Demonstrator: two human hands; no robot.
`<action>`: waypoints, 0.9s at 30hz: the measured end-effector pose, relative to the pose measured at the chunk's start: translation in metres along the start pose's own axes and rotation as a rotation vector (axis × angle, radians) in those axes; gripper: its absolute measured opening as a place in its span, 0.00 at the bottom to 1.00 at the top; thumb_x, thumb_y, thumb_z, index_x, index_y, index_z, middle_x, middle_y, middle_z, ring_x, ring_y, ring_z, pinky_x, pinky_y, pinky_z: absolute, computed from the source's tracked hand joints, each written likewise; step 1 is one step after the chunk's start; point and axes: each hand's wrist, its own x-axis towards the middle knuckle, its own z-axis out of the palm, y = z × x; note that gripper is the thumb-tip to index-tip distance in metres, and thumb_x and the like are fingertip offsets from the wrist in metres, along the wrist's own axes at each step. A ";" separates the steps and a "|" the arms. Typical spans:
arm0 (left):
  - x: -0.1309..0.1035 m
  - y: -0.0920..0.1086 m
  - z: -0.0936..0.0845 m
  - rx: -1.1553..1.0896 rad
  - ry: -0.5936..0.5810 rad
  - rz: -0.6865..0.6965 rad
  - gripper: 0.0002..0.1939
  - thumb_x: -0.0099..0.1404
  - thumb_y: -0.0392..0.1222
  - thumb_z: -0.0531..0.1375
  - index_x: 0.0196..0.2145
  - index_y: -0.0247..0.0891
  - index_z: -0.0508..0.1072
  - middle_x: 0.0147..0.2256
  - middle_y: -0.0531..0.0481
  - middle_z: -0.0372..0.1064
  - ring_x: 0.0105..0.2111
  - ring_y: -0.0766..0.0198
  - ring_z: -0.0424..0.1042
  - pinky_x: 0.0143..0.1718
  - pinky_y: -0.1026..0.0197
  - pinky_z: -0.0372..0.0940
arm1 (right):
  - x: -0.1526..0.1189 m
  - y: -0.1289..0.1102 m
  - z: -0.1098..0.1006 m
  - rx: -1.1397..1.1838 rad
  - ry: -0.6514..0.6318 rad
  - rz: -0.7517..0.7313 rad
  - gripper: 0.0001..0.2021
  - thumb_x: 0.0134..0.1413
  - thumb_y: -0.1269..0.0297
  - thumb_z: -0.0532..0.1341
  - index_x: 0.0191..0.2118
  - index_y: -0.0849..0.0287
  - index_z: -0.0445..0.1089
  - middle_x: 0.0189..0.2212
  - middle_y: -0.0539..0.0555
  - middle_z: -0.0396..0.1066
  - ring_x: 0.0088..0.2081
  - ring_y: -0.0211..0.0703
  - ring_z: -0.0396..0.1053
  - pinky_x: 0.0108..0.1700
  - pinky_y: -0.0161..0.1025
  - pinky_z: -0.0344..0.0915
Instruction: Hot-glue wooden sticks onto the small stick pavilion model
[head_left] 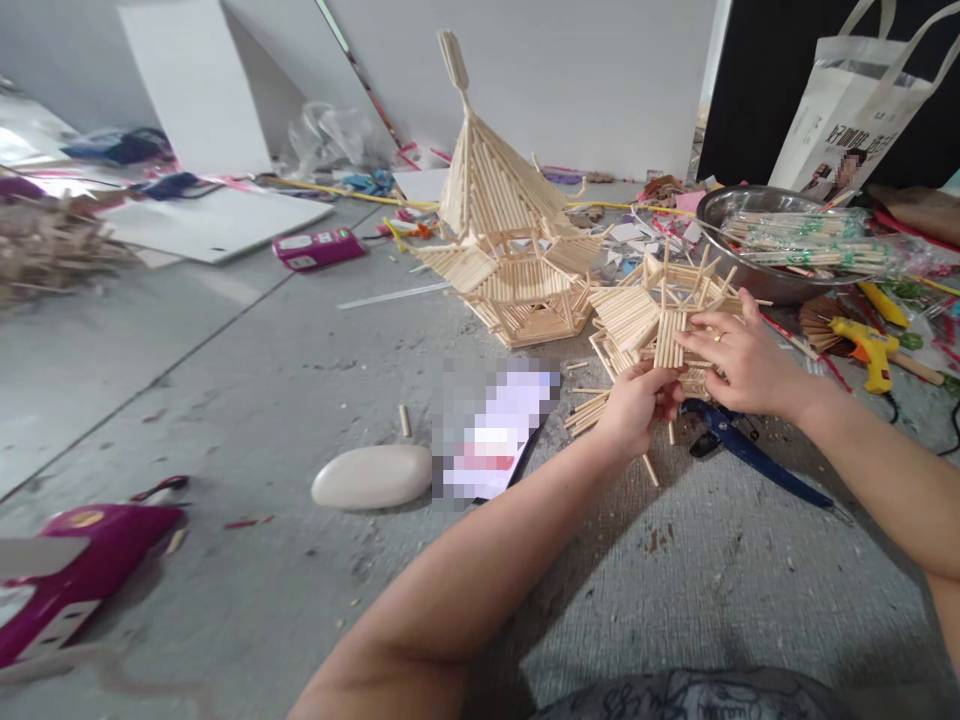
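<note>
A small panel of wooden sticks [667,340] stands at the near side of a partly built stick model [626,310]. My left hand [636,408] is closed on the panel's lower edge, thumb in front. My right hand [742,362] has its fingertips on the panel's right side, with one finger raised. Loose sticks [589,412] lie on the floor to the left of my left hand. Just below my hands are blue-handled pruning shears [765,455]. A taller stick pavilion [510,190] with a pointed roof stands behind, to the left.
A phone [491,435] and a white oval case [373,476] lie left of my arm. To the right are a yellow glue gun [870,352] and a metal bowl [787,285] holding wrapped sticks. Magenta power strips [319,249] lie on the left. A white bag [847,110] stands behind.
</note>
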 end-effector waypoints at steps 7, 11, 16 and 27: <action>-0.002 -0.002 -0.003 0.021 -0.003 -0.020 0.05 0.49 0.36 0.58 0.27 0.33 0.70 0.15 0.55 0.62 0.13 0.73 0.57 0.15 0.68 0.50 | -0.001 -0.002 -0.001 0.032 0.021 0.024 0.22 0.48 0.71 0.53 0.51 0.62 0.66 0.46 0.63 0.70 0.52 0.51 0.64 0.57 0.68 0.41; -0.003 -0.004 -0.005 0.074 0.024 0.026 0.05 0.47 0.34 0.58 0.26 0.34 0.70 0.18 0.54 0.64 0.12 0.74 0.57 0.15 0.67 0.49 | -0.010 -0.006 -0.009 0.069 0.132 0.032 0.22 0.49 0.72 0.53 0.52 0.57 0.65 0.46 0.59 0.71 0.51 0.49 0.65 0.58 0.66 0.40; -0.003 -0.004 -0.005 0.175 0.068 0.097 0.03 0.47 0.34 0.57 0.24 0.35 0.70 0.14 0.57 0.60 0.12 0.74 0.58 0.15 0.68 0.50 | -0.027 -0.013 -0.020 0.131 0.252 0.059 0.21 0.50 0.72 0.56 0.51 0.51 0.67 0.42 0.54 0.73 0.46 0.47 0.69 0.59 0.62 0.45; 0.016 0.002 -0.023 0.181 0.197 0.285 0.07 0.46 0.37 0.59 0.27 0.35 0.67 0.20 0.56 0.62 0.18 0.72 0.63 0.16 0.69 0.55 | -0.045 -0.014 -0.004 0.213 0.380 0.179 0.13 0.51 0.69 0.57 0.43 0.53 0.70 0.35 0.51 0.76 0.41 0.44 0.72 0.55 0.53 0.58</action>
